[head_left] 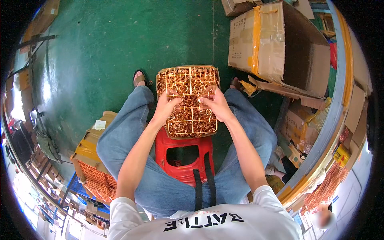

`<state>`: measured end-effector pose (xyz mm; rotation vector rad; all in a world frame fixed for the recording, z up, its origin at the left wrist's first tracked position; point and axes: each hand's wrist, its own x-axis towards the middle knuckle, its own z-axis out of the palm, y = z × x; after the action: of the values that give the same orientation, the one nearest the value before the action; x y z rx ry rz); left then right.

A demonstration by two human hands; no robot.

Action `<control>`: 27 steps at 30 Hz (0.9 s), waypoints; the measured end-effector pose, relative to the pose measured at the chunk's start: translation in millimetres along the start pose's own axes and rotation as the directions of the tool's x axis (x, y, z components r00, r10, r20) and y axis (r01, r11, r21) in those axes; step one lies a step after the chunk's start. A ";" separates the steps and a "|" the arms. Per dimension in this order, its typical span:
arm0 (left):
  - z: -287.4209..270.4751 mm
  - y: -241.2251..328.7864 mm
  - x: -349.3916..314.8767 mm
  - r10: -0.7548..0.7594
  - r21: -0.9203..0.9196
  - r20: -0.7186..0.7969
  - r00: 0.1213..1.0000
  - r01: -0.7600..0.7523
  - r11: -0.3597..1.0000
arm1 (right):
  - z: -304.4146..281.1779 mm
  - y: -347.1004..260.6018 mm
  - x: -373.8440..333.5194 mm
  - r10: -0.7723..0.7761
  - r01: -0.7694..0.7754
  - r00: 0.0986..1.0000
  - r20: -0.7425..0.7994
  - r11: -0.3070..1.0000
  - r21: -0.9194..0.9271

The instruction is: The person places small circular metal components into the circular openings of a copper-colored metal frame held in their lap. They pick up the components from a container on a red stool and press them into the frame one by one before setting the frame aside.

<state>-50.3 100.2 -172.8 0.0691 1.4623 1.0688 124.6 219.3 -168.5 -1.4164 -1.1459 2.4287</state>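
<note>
A gold-coloured rectangular frame with crossing bars and small rings attached is held flat between my two hands. My left hand grips its left side, thumb on top and fingers mostly hidden underneath. On the other side my right hand holds it the same way. Directly below lies an open cardboard box, filled with many loose shiny copper-gold rings. The box rests at the front of a red plastic stool between my knees. How far the frame sits above the rings I cannot tell.
A large open carton with orange tape stands on the green floor at the far right. Beside my left leg, another carton holds stacked orange-copper frames. A blue-grey rail curves along the right, near more boxes.
</note>
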 end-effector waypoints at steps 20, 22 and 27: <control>-0.4 8.2 -1.0 0.269 0.183 0.060 0.961 -0.276 0.944 | 0.0 -10.6 -3.0 0.165 -0.168 0.985 0.053 0.985 0.048; 2.9 10.4 -2.8 0.158 0.103 0.052 0.986 -0.163 0.981 | -1.5 -6.8 -1.8 0.050 -0.049 0.999 -0.018 0.999 0.016; -12.1 0.3 3.2 0.049 -0.082 0.091 0.995 -0.042 0.996 | -0.5 0.5 3.6 -0.011 0.010 1.000 -0.023 1.000 -0.017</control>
<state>-61.0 95.6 -177.3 0.0950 1.3382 1.1453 123.2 220.8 -171.6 -1.4358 -1.1679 2.3949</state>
